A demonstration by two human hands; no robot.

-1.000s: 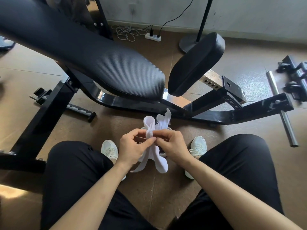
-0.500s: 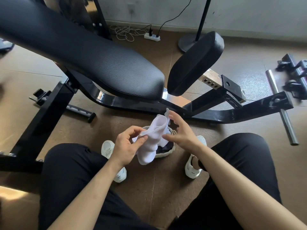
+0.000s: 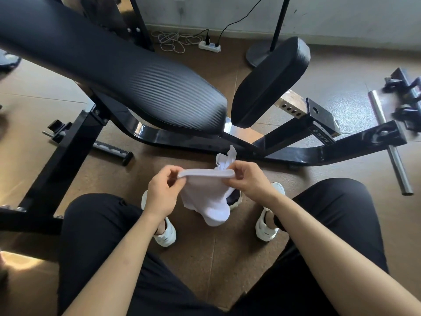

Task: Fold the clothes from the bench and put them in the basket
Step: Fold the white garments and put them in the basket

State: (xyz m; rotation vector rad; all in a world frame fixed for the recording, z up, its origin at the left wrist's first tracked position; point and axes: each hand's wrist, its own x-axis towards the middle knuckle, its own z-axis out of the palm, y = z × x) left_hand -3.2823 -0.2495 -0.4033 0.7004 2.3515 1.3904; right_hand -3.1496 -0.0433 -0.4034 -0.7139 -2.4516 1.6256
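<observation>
Two grips, left hand [image 3: 163, 195] and right hand [image 3: 248, 181], pinch the sock pair [image 3: 209, 201] by its cuff; the fold looks nearly done, the basket [image 3: 237, 202] drop is left.

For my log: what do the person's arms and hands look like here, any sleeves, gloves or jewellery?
The left forearm and right forearm are bare to the frame edge, no sleeve in view. The left hand and right hand wear no gloves; no watch, ring or bracelet shows.

Single head-worn view, wide-angle, tilted down — bench [image 3: 136, 83] close ahead
</observation>
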